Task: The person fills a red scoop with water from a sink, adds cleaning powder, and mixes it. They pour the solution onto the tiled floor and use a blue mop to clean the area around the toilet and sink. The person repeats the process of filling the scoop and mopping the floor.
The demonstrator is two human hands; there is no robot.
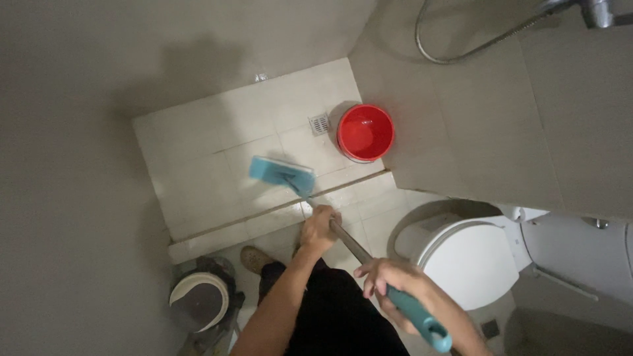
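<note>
I hold a long-handled floor brush with both hands. My left hand [319,227] grips the metal shaft [348,242] lower down, and my right hand [389,280] is closed around the teal grip [422,320] at the top end. The flat teal brush head [281,175] rests on the pale floor tiles [217,132] of the shower area, just beyond a low raised sill [264,212]. A red bucket [365,132] stands in the corner to the right of the head, beside a small square floor drain [319,123].
A white toilet [465,260] with its lid down stands at the right, its cistern [573,254] behind. A small round bin [198,301] sits at lower left by my foot [253,259]. Grey walls close in on both sides; a shower hose [455,53] hangs at upper right.
</note>
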